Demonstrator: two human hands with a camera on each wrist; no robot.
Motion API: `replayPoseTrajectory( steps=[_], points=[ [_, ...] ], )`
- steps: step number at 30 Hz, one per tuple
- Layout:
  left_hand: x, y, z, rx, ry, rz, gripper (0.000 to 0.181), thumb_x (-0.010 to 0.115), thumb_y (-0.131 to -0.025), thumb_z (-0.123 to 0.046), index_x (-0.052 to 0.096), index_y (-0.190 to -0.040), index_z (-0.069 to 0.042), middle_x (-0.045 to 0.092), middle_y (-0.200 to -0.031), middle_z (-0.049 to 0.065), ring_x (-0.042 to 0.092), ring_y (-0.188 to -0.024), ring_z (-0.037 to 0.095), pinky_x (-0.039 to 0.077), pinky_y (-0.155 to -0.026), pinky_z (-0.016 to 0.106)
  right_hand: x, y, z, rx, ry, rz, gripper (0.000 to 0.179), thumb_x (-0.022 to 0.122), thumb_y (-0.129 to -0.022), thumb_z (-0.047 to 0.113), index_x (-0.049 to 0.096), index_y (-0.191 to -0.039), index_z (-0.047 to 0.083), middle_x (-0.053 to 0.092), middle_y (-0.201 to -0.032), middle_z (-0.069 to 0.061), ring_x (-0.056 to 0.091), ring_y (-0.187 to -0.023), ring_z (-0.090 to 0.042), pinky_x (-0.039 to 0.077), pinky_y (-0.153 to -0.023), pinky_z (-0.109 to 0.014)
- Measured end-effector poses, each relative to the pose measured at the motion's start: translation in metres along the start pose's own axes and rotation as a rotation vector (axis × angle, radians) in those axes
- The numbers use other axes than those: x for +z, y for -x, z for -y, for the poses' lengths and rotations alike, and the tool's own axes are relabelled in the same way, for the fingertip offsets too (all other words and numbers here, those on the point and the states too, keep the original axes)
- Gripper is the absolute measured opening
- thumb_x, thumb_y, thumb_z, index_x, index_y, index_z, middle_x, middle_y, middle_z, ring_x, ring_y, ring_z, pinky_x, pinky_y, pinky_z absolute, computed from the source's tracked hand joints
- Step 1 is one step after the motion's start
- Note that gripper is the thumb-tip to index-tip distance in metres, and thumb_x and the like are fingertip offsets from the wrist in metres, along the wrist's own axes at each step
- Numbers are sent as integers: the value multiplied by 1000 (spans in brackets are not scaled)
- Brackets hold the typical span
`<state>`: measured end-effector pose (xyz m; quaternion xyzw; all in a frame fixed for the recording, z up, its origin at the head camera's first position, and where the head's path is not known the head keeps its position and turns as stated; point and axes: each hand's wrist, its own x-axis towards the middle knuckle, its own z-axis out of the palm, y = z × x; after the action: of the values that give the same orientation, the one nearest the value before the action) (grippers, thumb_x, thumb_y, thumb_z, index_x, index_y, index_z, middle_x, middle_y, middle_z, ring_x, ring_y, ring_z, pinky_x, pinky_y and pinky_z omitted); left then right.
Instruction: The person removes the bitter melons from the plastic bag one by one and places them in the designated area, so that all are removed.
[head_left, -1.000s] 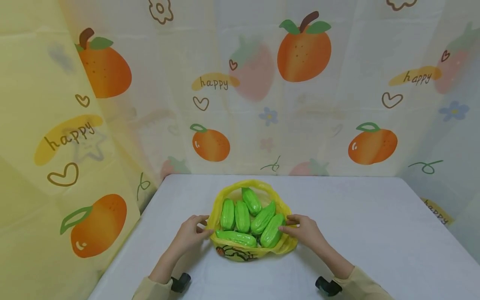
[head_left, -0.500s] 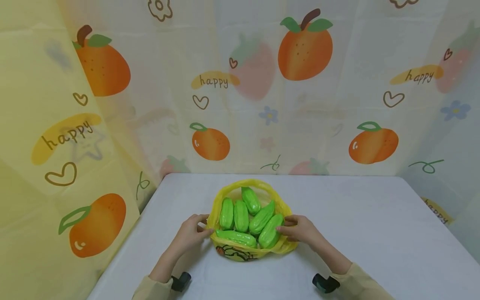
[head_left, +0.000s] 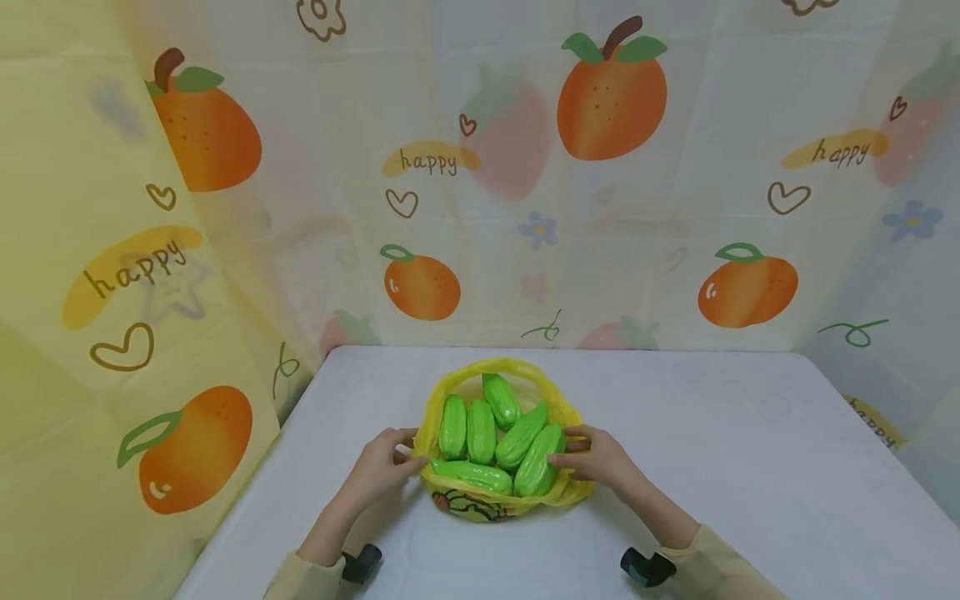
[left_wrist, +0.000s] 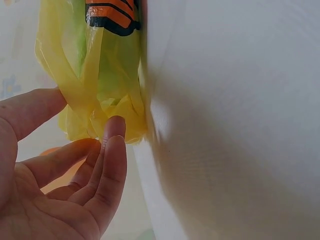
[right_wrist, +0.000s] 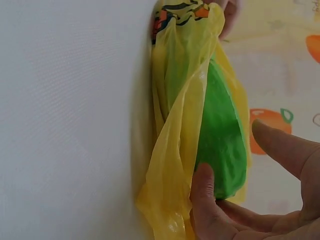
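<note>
A yellow plastic bag [head_left: 480, 506] with a cartoon print stands wide open on the table. Inside lie several shiny, ridged green vegetables like short cucumbers, among them one at the right front [head_left: 538, 462]. My left hand [head_left: 381, 463] touches the bag's left side, its thumb and fingers loosely bent against the plastic [left_wrist: 90, 107]. At the opposite side, my right hand [head_left: 603, 458] reaches over the rim. Its thumb overlaps the right front vegetable [right_wrist: 222, 135] from above in the head view, while in the right wrist view its fingers lie at that vegetable's near end.
The bag rests on a white table [head_left: 712, 433]. Behind it hangs a pale cloth [head_left: 480, 275] printed with fruit, and a yellowish cloth [head_left: 45, 417] hangs at the left. Black wrist cameras sit at the left cuff [head_left: 363, 565] and right cuff [head_left: 647, 568].
My right hand has shifted a little to the left, further over the bag. The right front vegetable has moved slightly left too. My left hand has stayed in place.
</note>
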<state>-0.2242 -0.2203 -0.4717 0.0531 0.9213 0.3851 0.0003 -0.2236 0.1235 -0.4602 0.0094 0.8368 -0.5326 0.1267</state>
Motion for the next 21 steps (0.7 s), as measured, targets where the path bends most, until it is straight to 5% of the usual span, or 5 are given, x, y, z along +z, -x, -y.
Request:
replayPoseTrajectory(
  steps=[21],
  points=[
    [0,-1,2,13,13,5,50,74,-82,-21,59,-127,-7,59,-101,4,63,-77,11,53,-64,26,12,-1,5,-16,-156,11,79,81,-75,19,37,-138,-1,57,-119,-28,67,-90,-28,59,-68,-40]
  ],
)
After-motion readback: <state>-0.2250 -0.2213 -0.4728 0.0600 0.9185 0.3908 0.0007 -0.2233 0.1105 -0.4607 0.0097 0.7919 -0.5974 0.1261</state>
